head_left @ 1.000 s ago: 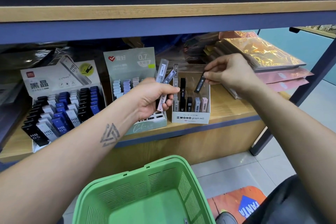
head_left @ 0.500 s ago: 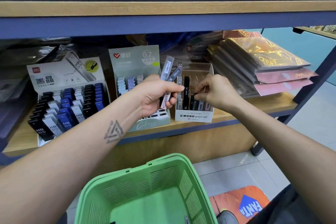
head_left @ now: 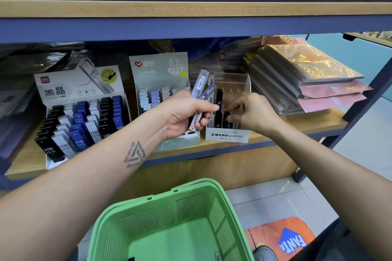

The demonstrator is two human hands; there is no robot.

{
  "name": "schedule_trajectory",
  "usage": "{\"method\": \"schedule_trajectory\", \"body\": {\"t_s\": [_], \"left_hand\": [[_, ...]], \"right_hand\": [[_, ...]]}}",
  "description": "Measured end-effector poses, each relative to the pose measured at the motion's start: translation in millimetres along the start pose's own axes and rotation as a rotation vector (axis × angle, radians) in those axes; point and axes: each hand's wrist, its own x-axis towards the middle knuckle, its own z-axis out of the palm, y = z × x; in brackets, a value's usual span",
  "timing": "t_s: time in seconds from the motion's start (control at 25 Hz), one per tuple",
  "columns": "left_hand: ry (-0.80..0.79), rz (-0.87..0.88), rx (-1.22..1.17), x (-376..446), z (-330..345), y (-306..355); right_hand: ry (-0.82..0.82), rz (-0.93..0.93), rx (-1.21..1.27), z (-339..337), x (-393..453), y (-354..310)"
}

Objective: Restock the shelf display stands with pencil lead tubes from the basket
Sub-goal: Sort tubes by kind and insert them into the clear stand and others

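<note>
My left hand [head_left: 186, 115] grips a small bunch of pencil lead tubes [head_left: 200, 91], grey, dark and pink, fanned upward in front of the green 0.7 display stand [head_left: 159, 70]. My right hand [head_left: 252, 112] reaches into the clear MONO graph MG stand [head_left: 228, 135], fingertips curled on a dark tube [head_left: 227, 117] low among the slots. A tall black tube [head_left: 219, 108] stands upright in that stand just left of my fingers. The green basket [head_left: 152, 205] sits below, mostly bare inside.
At the left stands a white display stand [head_left: 80, 121] full of black, white and blue HB 0.5 tubes. Wrapped gold and pink packs [head_left: 314, 82] are stacked at the right of the wooden shelf [head_left: 318, 122]. An upper shelf edge [head_left: 191, 8] overhangs.
My right hand came down from above the MONO stand with the dark tube and now has it low in the slots. My left hand has kept its bunch almost still.
</note>
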Motion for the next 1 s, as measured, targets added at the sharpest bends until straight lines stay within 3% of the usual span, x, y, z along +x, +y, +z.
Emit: {"method": "schedule_trajectory", "body": {"t_s": [0.12, 0.48, 1.0], "left_hand": [[0.004, -0.014, 0.008, 0.0, 0.2, -3.8], [-0.014, -0.017, 0.018, -0.2, -0.4, -4.0], [-0.051, -0.024, 0.014, -0.6, 0.3, -5.9]], "right_hand": [[-0.055, 0.027, 0.039, -3.9, 0.6, -0.7], [-0.044, -0.123, -0.222, -2.4, -2.3, -8.6], [0.026, -0.146, -0.241, 4.5, -0.6, -8.1]]}}
